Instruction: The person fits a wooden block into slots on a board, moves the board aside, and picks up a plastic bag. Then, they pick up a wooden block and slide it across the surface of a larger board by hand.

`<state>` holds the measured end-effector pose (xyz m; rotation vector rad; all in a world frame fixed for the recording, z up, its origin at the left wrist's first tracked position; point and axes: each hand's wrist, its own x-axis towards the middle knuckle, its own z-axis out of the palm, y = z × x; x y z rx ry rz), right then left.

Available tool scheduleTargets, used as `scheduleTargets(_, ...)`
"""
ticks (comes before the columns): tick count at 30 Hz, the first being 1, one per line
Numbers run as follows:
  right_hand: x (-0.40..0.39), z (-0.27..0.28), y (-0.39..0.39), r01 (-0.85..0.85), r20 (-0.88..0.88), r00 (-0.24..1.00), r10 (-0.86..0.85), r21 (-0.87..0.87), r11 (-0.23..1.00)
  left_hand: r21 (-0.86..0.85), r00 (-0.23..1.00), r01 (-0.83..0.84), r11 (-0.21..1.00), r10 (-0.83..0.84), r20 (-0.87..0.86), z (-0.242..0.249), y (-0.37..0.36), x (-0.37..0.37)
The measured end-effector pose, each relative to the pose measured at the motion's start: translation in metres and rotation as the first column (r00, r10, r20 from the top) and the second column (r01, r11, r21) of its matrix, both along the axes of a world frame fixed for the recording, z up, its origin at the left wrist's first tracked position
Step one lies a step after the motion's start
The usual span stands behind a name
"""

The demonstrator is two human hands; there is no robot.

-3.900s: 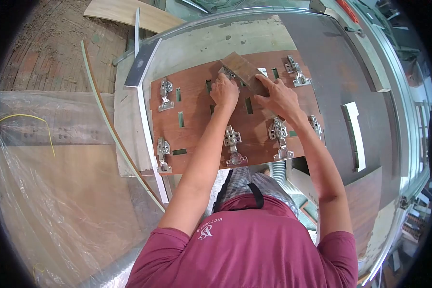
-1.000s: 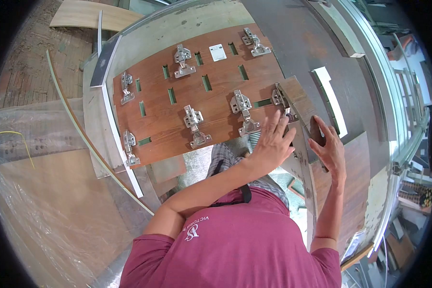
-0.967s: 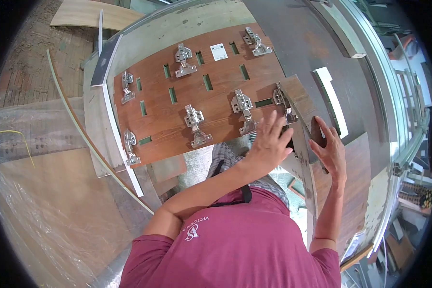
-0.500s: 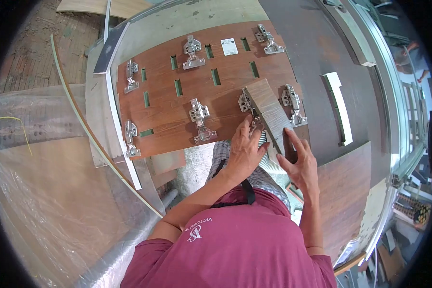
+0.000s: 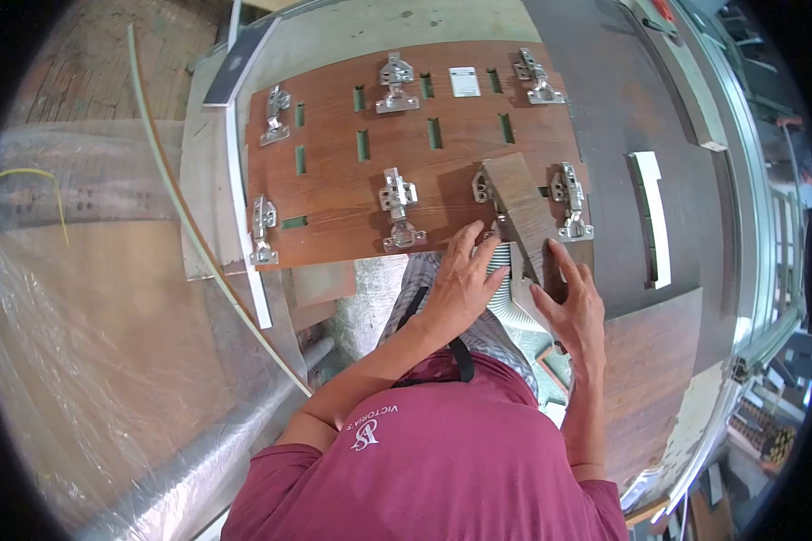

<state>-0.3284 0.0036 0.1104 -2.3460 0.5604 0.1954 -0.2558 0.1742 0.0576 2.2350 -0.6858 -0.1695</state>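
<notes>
A narrow wood-grain board (image 5: pixel 525 212) lies aslant near the front right of a reddish-brown panel (image 5: pixel 334 203), its near end past the panel's front edge. Beside its left edge is a metal cabinet hinge (image 5: pixel 482 187). My left hand (image 5: pixel 460 281) has its bent fingertips at the hinge's near end, against the board; the fingers partly cover the contact. My right hand (image 5: pixel 572 305) grips the board's near right side between thumb and fingers. Another cabinet hinge (image 5: pixel 570 200) sits just right of the board.
Several more hinges, including one at the front middle (image 5: pixel 399 209), lie across the slotted panel. A white label (image 5: pixel 464 82) is on it. To the right are a white strip (image 5: pixel 651 219) and a brown board (image 5: pixel 651 370). Plastic sheeting (image 5: pixel 108 361) covers the left side.
The view has shifted, so the panel and its hinges appear farther right and slightly higher. Both hands keep nearly the same hold on the narrow board and hinge.
</notes>
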Motion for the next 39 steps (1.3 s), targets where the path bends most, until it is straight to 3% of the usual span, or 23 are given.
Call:
scheduleTargets(3,0.002,0.005,0.013,0.014,0.036,0.999,-0.015,0.030,0.999,-0.077,0.999,-0.042,0.996,0.043,0.009,0.011,0.026,0.002)
scheduleTargets(6,0.004,0.013,0.034,-0.068,0.148,0.987,0.058,0.063,0.996,0.035,0.955,-0.240,0.970,0.229,0.190,0.010,0.054,0.017)
scheduleTargets(9,0.012,0.015,0.066,-0.117,0.082,0.991,0.104,0.171,0.978,0.095,0.959,-0.252,0.963,0.235,0.158,-0.006,0.074,0.031)
scheduleTargets(11,0.017,0.011,0.084,-0.147,0.099,0.986,0.135,0.125,0.981,0.097,0.961,-0.231,0.968,0.211,0.177,-0.010,0.083,0.036)
scheduleTargets(21,0.037,-0.003,0.126,-0.116,0.004,0.993,0.117,-0.072,0.991,-0.045,0.999,-0.024,0.999,0.022,-0.041,-0.014,0.118,0.052)
scheduleTargets(23,0.039,0.002,0.136,-0.099,-0.037,0.995,0.097,-0.062,0.993,-0.071,0.997,-0.031,0.997,0.027,-0.068,-0.011,0.130,0.050)
scheduleTargets(26,0.036,0.005,0.148,-0.080,0.062,0.995,0.082,-0.030,0.996,-0.152,0.994,-0.065,0.986,0.049,-0.102,-0.006,0.152,0.046)
scheduleTargets(30,0.041,0.009,0.184,-0.141,0.086,0.988,0.132,0.101,0.985,-0.207,0.987,-0.102,0.973,0.072,-0.145,0.009,0.194,0.039)
scheduleTargets(31,0.044,0.000,0.193,-0.224,0.176,0.963,0.205,0.093,0.970,-0.206,0.985,-0.114,0.972,0.084,-0.148,0.013,0.205,0.038)
scheduleTargets(35,0.064,0.000,0.238,-0.373,0.163,0.920,0.356,0.094,0.923,-0.213,0.954,-0.300,0.930,0.299,-0.035,0.017,0.252,0.043)
scheduleTargets(37,0.072,0.004,0.257,-0.429,0.175,0.889,0.423,-0.002,0.903,-0.207,0.940,-0.339,0.918,0.339,-0.034,0.009,0.275,0.047)
scheduleTargets(39,0.079,0.003,0.271,-0.448,0.157,0.882,0.443,-0.005,0.894,-0.075,0.831,-0.500,0.863,0.502,0.240,0.003,0.291,0.054)
